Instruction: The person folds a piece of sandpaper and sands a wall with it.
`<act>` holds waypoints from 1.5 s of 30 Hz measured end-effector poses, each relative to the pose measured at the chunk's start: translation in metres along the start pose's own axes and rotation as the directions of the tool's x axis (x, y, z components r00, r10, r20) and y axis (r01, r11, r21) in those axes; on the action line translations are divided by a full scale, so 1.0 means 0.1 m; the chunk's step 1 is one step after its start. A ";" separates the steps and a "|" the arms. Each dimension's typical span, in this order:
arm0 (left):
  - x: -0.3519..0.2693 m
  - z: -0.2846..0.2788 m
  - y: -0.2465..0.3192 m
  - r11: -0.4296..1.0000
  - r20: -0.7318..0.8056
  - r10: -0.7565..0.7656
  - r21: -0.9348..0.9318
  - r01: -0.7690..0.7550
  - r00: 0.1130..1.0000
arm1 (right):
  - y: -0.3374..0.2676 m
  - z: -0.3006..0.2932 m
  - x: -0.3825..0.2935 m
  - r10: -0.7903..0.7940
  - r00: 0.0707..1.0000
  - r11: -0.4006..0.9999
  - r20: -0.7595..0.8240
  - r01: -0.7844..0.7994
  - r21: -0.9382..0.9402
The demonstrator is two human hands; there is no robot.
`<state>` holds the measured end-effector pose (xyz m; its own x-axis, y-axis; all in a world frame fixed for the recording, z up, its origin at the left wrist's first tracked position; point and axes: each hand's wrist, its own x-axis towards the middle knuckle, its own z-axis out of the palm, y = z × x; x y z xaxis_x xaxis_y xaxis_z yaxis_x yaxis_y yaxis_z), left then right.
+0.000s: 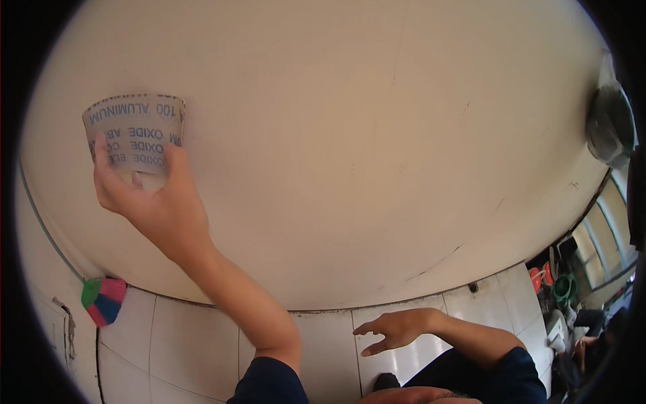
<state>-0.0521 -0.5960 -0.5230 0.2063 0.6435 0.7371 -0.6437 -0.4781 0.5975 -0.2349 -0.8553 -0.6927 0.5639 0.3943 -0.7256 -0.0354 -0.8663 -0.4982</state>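
A sheet of sandpaper (pixel 139 121) lies against the cream wall (pixel 323 151), at the upper left of the view. Its paper backing bears blue printing, and its abrasive side is hidden. My left hand (pixel 151 197) holds the sheet near its lower part, with the thumb and a finger spread over its sides. The left arm reaches up from the bottom of the picture. Low in front of me, my right hand (pixel 396 331) hangs over the white floor tiles (pixel 287 333). Its fingers are apart, and it holds nothing.
A broom with multicoloured bristles (pixel 104 301) leans in the left corner. At the far right, a dark object in clear plastic (pixel 610 121) is by the wall. A green basket (pixel 564 288) and a partly visible person (pixel 588 348) are at the lower right.
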 end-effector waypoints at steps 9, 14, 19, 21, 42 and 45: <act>-0.02 -0.07 -0.05 1.000 0.050 0.009 0.008 -0.009 0.999 | 0.02 0.07 -0.03 -0.022 0.999 1.000 -0.024 0.022 0.008; -0.02 -0.07 -0.17 0.997 0.109 0.037 -0.070 -0.029 0.993 | 0.01 0.04 -0.04 -0.055 0.997 0.998 -0.051 0.055 0.004; 0.05 -0.14 -0.13 0.989 0.220 0.138 -0.074 -0.124 0.966 | -0.06 0.00 -0.07 0.011 1.000 1.000 -0.016 -0.011 -0.005; 0.03 -0.14 -0.07 0.987 0.251 0.161 -0.063 -0.150 0.954 | -0.04 0.01 -0.06 0.010 1.000 1.000 -0.011 -0.010 -0.005; -0.89 0.37 0.84 0.822 0.367 0.512 -0.472 -0.319 0.777 | -0.06 0.05 0.01 0.020 1.000 1.000 0.013 -0.020 0.000; -1.06 0.36 0.91 0.801 0.377 0.530 -0.517 -0.302 0.759 | -0.07 0.06 0.03 0.004 1.000 1.000 0.002 -0.004 -0.014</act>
<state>-0.1060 -0.7297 -0.5355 0.0933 0.0099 0.9956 -0.9589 -0.2683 0.0925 -0.2381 -0.8460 -0.6942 0.5623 0.3909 -0.7287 -0.0266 -0.8722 -0.4884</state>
